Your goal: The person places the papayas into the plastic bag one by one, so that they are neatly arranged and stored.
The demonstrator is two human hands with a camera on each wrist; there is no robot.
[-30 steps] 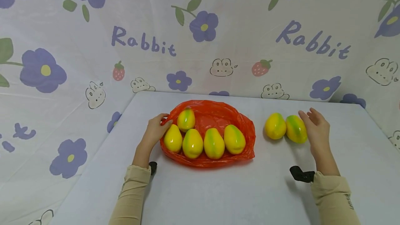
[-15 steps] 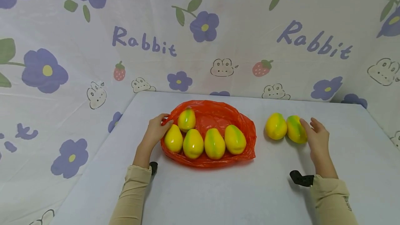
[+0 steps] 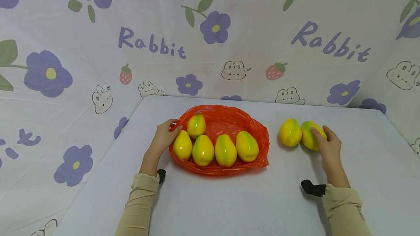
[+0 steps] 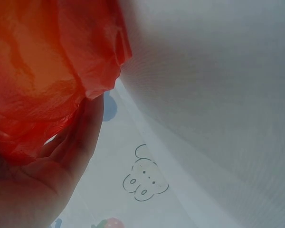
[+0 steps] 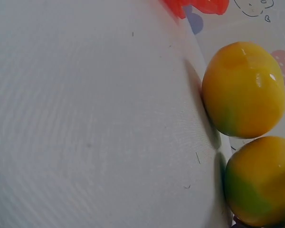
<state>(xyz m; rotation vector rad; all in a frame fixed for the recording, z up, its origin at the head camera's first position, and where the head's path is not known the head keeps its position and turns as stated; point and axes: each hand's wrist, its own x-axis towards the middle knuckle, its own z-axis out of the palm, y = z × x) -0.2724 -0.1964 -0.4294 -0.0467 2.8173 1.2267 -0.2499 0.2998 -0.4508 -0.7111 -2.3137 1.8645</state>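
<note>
A red plastic bag [image 3: 226, 119] lies spread with its mouth up, and several glossy yellow-green papayas [image 3: 225, 151] sit inside it. My left hand [image 3: 164, 134] holds the bag's left rim; in the left wrist view the red plastic [image 4: 42, 57] runs between thumb and fingers. To the right of the bag, two more papayas rest side by side on the table. Around the outer papaya [image 3: 309, 137] my right hand [image 3: 330, 148] has its thumb on the near face and fingers on the far side. The inner papaya [image 3: 290, 132] stands untouched. In the right wrist view the right hand is almost wholly hidden.
The white table [image 3: 236, 203] has its far edge against a patterned cloth backdrop [image 3: 249, 21]. Black wrist mounts [image 3: 313, 188] stick out from the sleeves. The bag's right corner [image 3: 264, 161] lies between the bag's papayas and the loose pair.
My right hand has come down and left onto the outer papaya, its thumb and fingers now closing round it. The left hand stays at the bag's rim.
</note>
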